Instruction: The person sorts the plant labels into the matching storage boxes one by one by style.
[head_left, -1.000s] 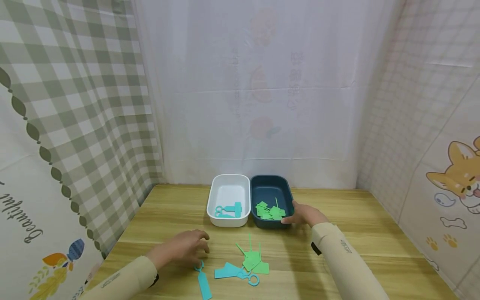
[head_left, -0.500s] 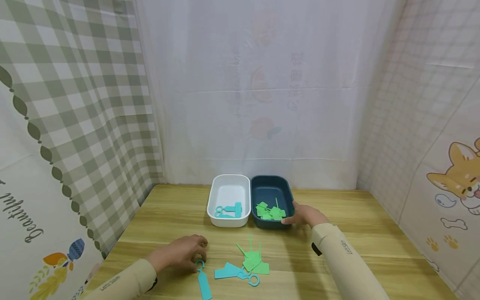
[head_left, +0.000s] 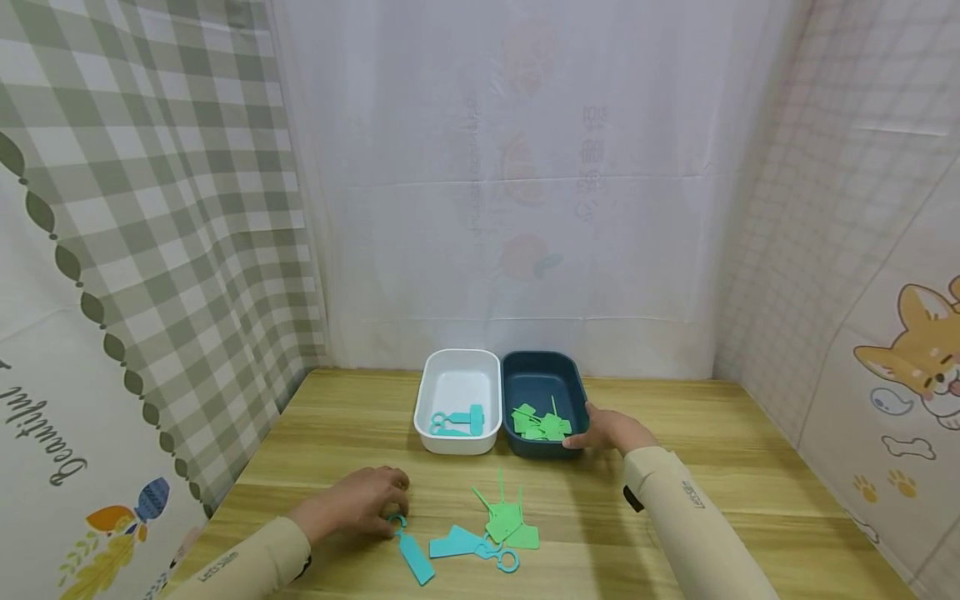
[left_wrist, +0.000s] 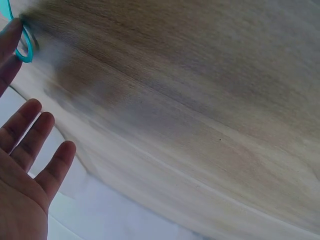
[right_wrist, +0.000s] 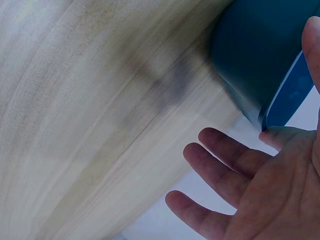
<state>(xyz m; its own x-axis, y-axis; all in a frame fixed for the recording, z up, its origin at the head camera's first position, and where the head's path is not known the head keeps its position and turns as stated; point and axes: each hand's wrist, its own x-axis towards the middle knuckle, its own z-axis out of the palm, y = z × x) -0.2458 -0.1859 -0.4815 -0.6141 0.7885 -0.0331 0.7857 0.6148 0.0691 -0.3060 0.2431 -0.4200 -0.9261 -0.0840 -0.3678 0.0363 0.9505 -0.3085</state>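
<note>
My left hand [head_left: 360, 500] is low over the table, its thumb and a fingertip pinching the ring end of a blue ring-ended tag [head_left: 417, 560]. In the left wrist view the tag's ring [left_wrist: 28, 50] shows at those fingertips, while the other fingers stay extended. My right hand [head_left: 617, 432] touches the near right corner of a dark blue bin [head_left: 536, 377], thumb and index finger at its rim. In the right wrist view the remaining fingers [right_wrist: 220, 172] are spread away from the bin. Several green tags [head_left: 546, 427] lie in that bin.
A white bin [head_left: 459, 379] holding several blue tags [head_left: 475, 419] stands left of the dark one. Between my hands, more blue tags [head_left: 456, 542] partly overlap a pile of green tags [head_left: 506, 521] on the wooden table [head_left: 675, 500]. Curtains surround the table.
My left hand has come down to the tag's ring and drawn in its fingers. The blue tag has turned, its wide end shifting right and away from me. The right hand has stayed put.
</note>
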